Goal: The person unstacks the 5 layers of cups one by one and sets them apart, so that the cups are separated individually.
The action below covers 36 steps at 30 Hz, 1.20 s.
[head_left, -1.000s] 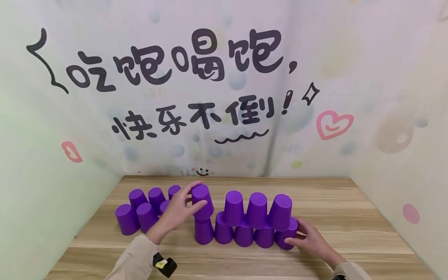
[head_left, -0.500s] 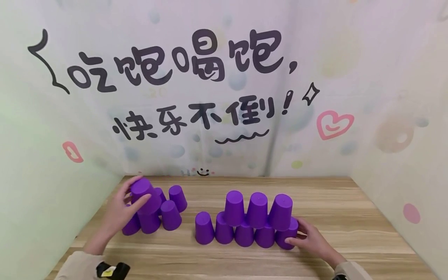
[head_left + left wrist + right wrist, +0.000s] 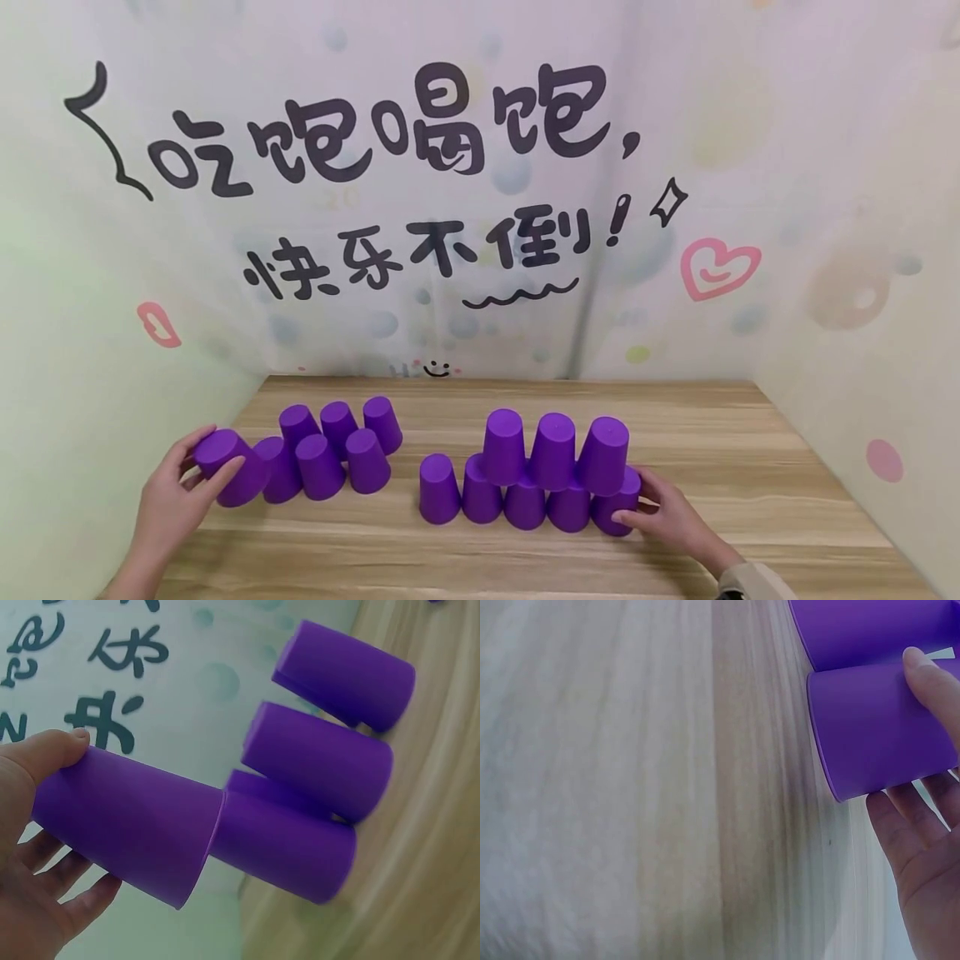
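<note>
At the far left in the head view, my left hand grips an upside-down purple cup between thumb and fingers. In the left wrist view, the rim of this held cup appears raised off the table and overlaps the nearest cup of the left group. On the right, a row of several upturned purple cups carries three more on top. My right hand holds the row's rightmost cup, thumb in front and fingers round its far side, also seen in the right wrist view.
Just right of the held cup stand several upturned purple cups in two lines. They share a wooden table with the row. A printed cloth wall rises at the back, with side walls left and right.
My left hand has carried the cup from above the row's left end, across the left group, to that group's left side. My right hand and the row's other cups stay put.
</note>
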### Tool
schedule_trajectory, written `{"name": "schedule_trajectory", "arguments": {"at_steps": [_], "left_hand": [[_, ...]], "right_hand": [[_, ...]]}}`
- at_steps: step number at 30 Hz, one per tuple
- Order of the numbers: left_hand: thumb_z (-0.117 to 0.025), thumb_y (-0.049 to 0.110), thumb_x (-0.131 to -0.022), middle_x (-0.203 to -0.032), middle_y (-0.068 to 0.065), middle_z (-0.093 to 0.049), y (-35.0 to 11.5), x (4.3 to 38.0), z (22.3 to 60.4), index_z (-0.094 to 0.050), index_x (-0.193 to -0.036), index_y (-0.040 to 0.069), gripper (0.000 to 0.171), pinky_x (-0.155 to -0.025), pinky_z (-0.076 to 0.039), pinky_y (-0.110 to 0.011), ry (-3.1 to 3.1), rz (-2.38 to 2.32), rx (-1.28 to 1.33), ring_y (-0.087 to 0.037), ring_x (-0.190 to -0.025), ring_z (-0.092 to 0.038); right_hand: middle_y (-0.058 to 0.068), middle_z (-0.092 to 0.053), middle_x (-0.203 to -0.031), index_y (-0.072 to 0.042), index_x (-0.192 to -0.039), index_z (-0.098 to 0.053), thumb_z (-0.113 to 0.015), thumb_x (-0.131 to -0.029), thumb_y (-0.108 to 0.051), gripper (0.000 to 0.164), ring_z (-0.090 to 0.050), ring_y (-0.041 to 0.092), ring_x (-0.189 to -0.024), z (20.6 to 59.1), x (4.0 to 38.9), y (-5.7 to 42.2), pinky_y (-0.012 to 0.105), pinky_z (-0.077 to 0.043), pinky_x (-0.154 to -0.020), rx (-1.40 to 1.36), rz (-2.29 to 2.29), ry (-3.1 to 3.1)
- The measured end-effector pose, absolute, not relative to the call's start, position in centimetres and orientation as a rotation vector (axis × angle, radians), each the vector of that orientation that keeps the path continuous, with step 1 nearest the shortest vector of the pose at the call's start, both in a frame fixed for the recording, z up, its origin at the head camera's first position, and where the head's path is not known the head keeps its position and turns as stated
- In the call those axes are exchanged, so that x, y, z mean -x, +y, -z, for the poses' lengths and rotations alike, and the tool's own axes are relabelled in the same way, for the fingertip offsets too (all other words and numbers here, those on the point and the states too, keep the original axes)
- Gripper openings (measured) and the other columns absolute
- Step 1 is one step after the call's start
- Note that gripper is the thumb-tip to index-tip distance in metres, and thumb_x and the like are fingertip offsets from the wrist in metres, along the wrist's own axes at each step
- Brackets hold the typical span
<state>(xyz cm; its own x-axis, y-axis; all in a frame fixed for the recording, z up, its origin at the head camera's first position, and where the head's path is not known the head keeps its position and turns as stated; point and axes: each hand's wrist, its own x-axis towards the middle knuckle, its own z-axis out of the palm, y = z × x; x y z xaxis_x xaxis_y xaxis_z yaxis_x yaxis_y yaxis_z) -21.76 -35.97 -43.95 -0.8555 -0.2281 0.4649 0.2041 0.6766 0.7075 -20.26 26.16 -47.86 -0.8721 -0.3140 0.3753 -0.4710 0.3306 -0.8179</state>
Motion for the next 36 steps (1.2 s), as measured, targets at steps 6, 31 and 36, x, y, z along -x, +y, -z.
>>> {"name": "schedule_trajectory", "arguments": {"at_steps": [6, 31, 36], "left_hand": [[-0.071, 0.028, -0.075, -0.115, -0.001, -0.048, -39.4, 22.9, 49.3, -0.039, -0.134, 0.019, 0.068, -0.071, -0.045, -0.008, -2.38, 1.091, -0.098, 0.006, -0.094, -0.047], [-0.065, 0.013, -0.081, -0.11, -0.026, -0.043, -32.5, 18.1, 45.3, -0.036, -0.121, -0.009, 0.054, -0.061, -0.033, 0.0, -2.449, 1.254, -0.222, 0.014, -0.081, -0.035], [-0.065, 0.016, -0.08, -0.111, -0.027, -0.043, -32.9, 18.5, 45.7, -0.036, -0.123, -0.008, 0.056, -0.064, -0.039, -0.007, -2.467, 1.241, -0.223, -0.019, -0.092, -0.048]], "right_hand": [[-0.014, -0.055, -0.103, 0.011, -0.114, -0.046, -0.071, -0.071, -0.002, 0.051, -0.055, 0.0, -0.092, 47.8, 20.2, 26.2, 0.026, -0.051, -0.073, -0.72, -1.581, -2.439], [-0.009, -0.056, -0.103, 0.012, -0.113, -0.045, -0.072, -0.071, -0.002, 0.052, -0.055, 0.0, -0.091, 47.8, 20.2, 26.1, 0.029, -0.052, -0.072, -0.706, -1.562, -2.442], [0.002, -0.058, -0.103, 0.013, -0.112, -0.045, -0.072, -0.07, 0.0, 0.051, -0.055, 0.0, -0.091, 47.7, 20.1, 26.0, 0.029, -0.052, -0.071, -0.726, -1.557, -2.434]]}}
